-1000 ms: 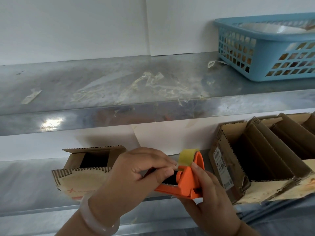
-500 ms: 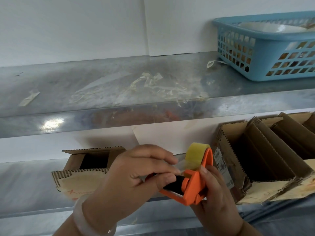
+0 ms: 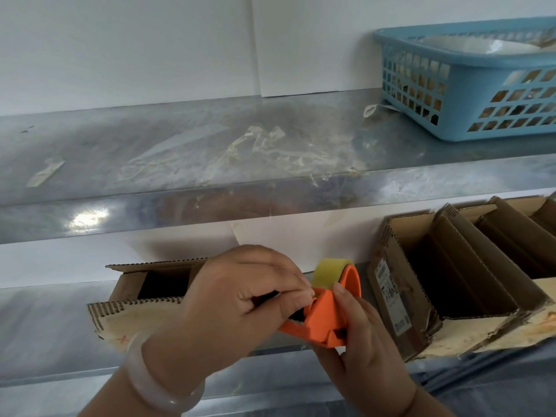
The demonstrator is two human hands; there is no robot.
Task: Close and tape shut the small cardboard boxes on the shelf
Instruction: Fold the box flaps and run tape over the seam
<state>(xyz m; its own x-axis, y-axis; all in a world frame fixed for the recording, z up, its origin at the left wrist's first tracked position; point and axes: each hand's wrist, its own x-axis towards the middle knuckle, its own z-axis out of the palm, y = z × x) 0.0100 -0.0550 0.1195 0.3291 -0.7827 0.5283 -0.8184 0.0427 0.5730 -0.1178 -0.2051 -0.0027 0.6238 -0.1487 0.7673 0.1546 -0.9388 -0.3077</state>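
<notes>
Metal shelving (image 3: 180,152) is carrying a blue basket (image 3: 469,85) on its upper tier, while open cardboard boxes (image 3: 451,281) are lying on the lower tier at right and one open box (image 3: 156,284) is lying behind the hands. The right hand (image 3: 361,350) is gripping the orange tape dispenser (image 3: 325,320); the left hand (image 3: 240,299) fingers (image 3: 301,299) are pinching its yellowish tape (image 3: 328,273).

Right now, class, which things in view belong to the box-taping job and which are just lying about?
Job: orange tape dispenser in right hand; tape pinched by left hand; left open box; right open boxes.
Lying about: blue basket; tape scraps on upper shelf.
</notes>
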